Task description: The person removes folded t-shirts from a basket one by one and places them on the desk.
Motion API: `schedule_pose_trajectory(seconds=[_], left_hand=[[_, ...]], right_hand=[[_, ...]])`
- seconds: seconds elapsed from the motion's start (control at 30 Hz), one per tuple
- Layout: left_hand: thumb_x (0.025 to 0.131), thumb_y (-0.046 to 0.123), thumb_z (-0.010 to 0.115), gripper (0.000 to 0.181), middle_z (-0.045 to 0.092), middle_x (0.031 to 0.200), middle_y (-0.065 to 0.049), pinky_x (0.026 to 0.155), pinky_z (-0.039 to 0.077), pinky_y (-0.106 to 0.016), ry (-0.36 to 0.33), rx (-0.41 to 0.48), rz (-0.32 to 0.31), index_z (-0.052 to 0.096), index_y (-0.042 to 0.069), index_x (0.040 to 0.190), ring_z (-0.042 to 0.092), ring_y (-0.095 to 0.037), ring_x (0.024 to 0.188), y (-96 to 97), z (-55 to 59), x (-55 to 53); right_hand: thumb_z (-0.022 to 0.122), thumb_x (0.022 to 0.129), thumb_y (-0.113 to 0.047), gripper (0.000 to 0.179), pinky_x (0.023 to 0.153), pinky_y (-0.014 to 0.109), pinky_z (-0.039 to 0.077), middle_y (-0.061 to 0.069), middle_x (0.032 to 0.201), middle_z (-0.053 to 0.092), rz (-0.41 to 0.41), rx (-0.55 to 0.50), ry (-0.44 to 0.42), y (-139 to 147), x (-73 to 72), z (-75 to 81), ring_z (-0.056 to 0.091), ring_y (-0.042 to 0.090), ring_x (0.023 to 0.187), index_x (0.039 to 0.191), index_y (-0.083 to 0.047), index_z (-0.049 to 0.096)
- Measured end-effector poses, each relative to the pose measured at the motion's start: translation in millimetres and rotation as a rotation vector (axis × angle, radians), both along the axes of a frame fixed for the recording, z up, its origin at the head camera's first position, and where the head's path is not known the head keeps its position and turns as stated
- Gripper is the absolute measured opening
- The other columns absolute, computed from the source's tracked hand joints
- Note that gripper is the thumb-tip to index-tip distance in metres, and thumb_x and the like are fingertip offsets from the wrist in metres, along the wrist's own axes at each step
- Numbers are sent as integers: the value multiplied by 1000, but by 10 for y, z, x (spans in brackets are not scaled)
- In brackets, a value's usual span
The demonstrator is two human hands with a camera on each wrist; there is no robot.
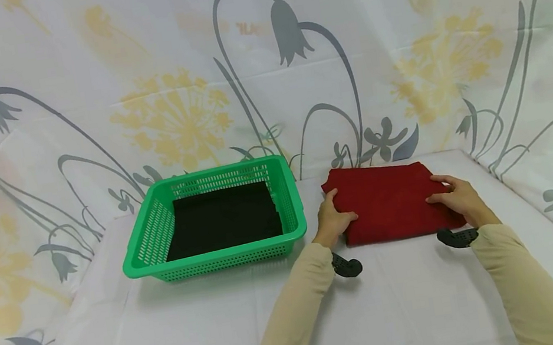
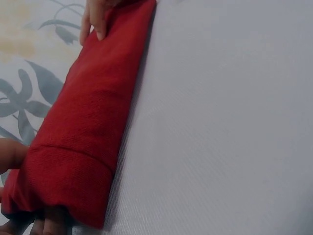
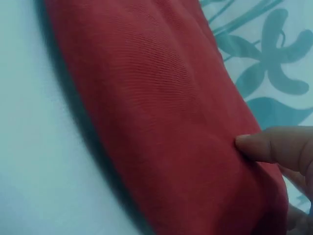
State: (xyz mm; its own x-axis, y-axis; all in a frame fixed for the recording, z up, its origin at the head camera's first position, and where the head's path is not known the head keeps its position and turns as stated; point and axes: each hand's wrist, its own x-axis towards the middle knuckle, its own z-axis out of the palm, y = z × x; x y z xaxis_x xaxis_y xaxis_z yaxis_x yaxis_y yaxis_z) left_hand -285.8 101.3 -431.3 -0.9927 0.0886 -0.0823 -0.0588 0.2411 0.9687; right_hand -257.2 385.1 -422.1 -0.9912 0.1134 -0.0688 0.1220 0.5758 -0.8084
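A folded red cloth (image 1: 385,204) lies flat on the white-covered table, right of centre. At its left end my left hand (image 1: 331,223) grips the edge; in the left wrist view the thumb (image 2: 11,154) is on top of the cloth (image 2: 80,127) and fingertips show beneath its end. My right hand (image 1: 466,204) holds the opposite end. The right wrist view has that thumb (image 3: 274,146) pressing into the top of the cloth (image 3: 156,112), with the other fingers mostly hidden past the edge.
Left of the cloth stands a green perforated basket (image 1: 214,256) with folded black fabric (image 1: 224,219) inside. A flower-printed sheet (image 1: 264,91) hangs behind the table (image 1: 199,339). Black wrist-worn devices (image 1: 346,265) show below both hands.
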Motion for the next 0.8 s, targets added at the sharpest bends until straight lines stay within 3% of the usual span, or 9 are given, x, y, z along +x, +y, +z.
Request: schedule_pose_trajectory(seconds=[0.13, 0.23, 0.47, 0.63, 0.8], left_hand=[[79, 1, 75, 73, 46, 129, -16, 93, 45, -47, 50, -89, -7, 43, 9, 144, 46, -32, 119, -5, 3, 10], [79, 5, 75, 70, 44, 125, -18, 91, 47, -46, 116, -174, -18, 44, 5, 143, 47, -33, 116, -18, 11, 32], [81, 16, 72, 59, 41, 123, -17, 87, 46, -39, 292, -422, -23, 52, -1, 134, 45, -31, 112, -76, 49, 95], [84, 23, 71, 45, 49, 121, -13, 82, 46, -36, 380, -612, -37, 60, 3, 122, 49, -27, 107, -110, 91, 118], [86, 28, 69, 30, 55, 109, -5, 79, 43, -34, 442, -788, -72, 63, 10, 110, 51, -22, 100, -136, 141, 152]], right_hand=[[63, 93, -24, 71, 89, 52, 43, 40, 139, 33, -41, 83, 23, -47, 52, 18, 41, 52, 120, 148, 4, 29], [63, 92, -24, 68, 93, 59, 39, 40, 136, 37, -62, 137, 67, -84, 90, 17, 38, 53, 121, 145, 6, 34], [64, 90, -17, 52, 88, 56, 39, 36, 124, 51, -126, 271, 250, -125, 117, -83, 48, 50, 111, 131, 11, 50], [62, 89, -13, 44, 87, 57, 37, 36, 119, 53, -162, 316, 337, -161, 184, -70, 49, 50, 106, 126, 12, 55], [59, 88, -10, 39, 88, 61, 35, 36, 114, 55, -163, 349, 409, -167, 261, -45, 51, 52, 103, 121, 11, 58]])
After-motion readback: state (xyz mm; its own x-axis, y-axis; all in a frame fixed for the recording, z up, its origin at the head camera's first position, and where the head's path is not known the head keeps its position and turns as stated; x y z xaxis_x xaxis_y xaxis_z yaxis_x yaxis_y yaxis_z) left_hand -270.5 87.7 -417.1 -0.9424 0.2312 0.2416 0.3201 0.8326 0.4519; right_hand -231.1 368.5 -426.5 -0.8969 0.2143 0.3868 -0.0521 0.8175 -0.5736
